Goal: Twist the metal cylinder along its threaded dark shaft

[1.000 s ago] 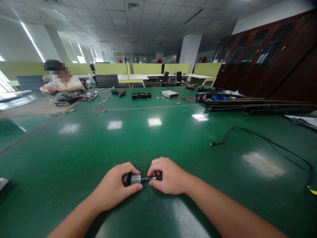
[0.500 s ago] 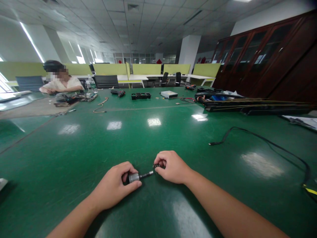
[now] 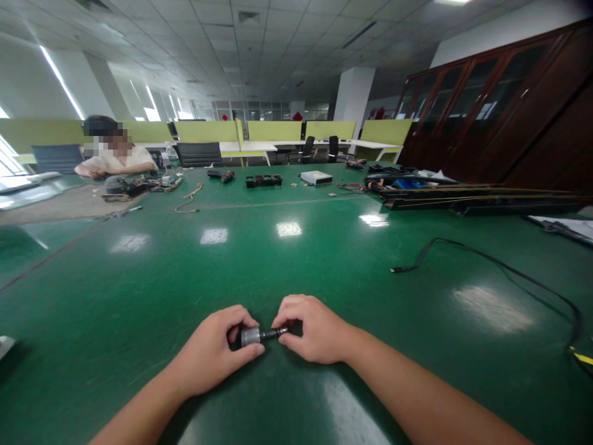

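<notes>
Low over the green table (image 3: pixel 296 266), my left hand (image 3: pixel 213 349) has its fingers and thumb curled round a grey metal cylinder (image 3: pixel 251 336). A thin dark shaft (image 3: pixel 267 335) sticks out of the cylinder toward the right. At the tip of that shaft, my right hand (image 3: pixel 315 327) pinches a small dark ribbed piece (image 3: pixel 280 332) between thumb and fingertips. The piece meets the shaft's end, though its fit over or against the tip is too small to make out. The fingers partly cover both parts.
A black cable (image 3: pixel 500 262) curves across the table at right. Farther back are a power drill (image 3: pixel 221 175), a black frame (image 3: pixel 264 180), a silver box-shaped drive (image 3: pixel 316 178) and long dark rails (image 3: pixel 430 198). Another person (image 3: pixel 115 157) sits at the far left.
My right hand has moved left and slightly down, bringing the small dark piece from beside the shaft to its tip. My left hand and the cylinder have stayed almost still.
</notes>
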Demonstrator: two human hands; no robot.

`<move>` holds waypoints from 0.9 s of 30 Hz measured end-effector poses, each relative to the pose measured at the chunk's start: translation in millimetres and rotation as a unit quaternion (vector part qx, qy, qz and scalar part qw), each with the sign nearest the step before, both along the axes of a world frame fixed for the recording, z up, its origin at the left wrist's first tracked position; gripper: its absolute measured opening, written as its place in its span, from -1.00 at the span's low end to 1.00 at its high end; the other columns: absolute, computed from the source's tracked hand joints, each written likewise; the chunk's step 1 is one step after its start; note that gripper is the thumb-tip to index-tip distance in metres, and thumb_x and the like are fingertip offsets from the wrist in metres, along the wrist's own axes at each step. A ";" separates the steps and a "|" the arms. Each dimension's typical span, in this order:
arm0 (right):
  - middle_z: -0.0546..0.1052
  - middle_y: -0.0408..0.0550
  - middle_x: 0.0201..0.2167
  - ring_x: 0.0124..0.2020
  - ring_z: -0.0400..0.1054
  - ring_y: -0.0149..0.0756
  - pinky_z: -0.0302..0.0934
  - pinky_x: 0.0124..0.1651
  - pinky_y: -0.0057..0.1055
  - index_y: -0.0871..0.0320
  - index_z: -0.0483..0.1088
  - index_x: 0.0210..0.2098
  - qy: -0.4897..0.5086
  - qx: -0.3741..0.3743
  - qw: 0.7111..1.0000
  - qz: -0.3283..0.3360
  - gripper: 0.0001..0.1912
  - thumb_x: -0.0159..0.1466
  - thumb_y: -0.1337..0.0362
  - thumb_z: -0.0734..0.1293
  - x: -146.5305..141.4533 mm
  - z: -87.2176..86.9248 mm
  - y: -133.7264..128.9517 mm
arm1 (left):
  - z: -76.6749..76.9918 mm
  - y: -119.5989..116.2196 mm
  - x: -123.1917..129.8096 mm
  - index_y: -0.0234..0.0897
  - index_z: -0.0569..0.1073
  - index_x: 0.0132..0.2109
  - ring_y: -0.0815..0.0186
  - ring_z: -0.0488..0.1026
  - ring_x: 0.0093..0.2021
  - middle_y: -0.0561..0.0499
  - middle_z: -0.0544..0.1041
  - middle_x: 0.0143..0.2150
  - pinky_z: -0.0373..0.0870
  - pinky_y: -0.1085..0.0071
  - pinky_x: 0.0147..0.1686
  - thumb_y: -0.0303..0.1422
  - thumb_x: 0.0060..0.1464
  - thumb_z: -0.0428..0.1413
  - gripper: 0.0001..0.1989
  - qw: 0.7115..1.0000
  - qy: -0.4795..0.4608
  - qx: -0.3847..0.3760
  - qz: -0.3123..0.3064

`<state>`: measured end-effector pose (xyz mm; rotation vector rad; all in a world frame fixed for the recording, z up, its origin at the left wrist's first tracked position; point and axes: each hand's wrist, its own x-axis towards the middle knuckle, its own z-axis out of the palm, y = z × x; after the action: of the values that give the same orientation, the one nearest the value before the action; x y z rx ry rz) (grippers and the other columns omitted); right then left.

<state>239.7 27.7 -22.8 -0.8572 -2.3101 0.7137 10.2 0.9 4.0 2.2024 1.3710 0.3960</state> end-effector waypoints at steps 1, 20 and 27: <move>0.51 -0.13 -0.40 -0.35 0.37 -0.34 0.20 -0.23 -0.44 0.14 0.54 -0.29 0.006 -0.006 1.000 0.005 -0.81 0.07 0.44 0.42 -1.9 0.0 -1.3 | 0.0 -0.3 -0.2 -0.23 0.50 -0.22 0.30 0.35 -0.36 0.09 0.41 -0.38 0.18 0.44 -0.36 -0.19 0.07 0.20 -0.79 1.000 -0.002 0.000 -0.003; 0.55 -0.11 -0.37 -0.28 0.39 -0.30 0.19 -0.14 -0.39 0.14 0.54 -0.26 0.002 0.008 1.000 0.021 -0.81 0.10 0.35 0.48 -6.6 -1.5 -2.4 | -1.9 1.9 -1.2 -0.19 0.56 -0.17 0.33 0.36 -0.36 0.09 0.46 -0.36 0.19 0.45 -0.36 -0.19 0.15 0.15 -0.79 0.999 -0.032 -0.003 -0.018; 0.52 -0.12 -0.39 -0.32 0.37 -0.33 0.18 -0.19 -0.41 0.16 0.52 -0.23 -0.005 -0.007 1.000 0.001 -0.82 0.14 0.37 0.44 -6.5 0.2 -4.6 | -2.5 2.7 -0.6 -0.19 0.55 -0.16 0.33 0.35 -0.38 0.09 0.47 -0.36 0.19 0.46 -0.38 -0.19 0.09 0.20 -0.78 1.000 -0.026 -0.007 -0.005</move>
<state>233.1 23.1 -22.6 -0.8665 -2.3175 0.7284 9.6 3.6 1.4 2.1726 1.3306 0.4353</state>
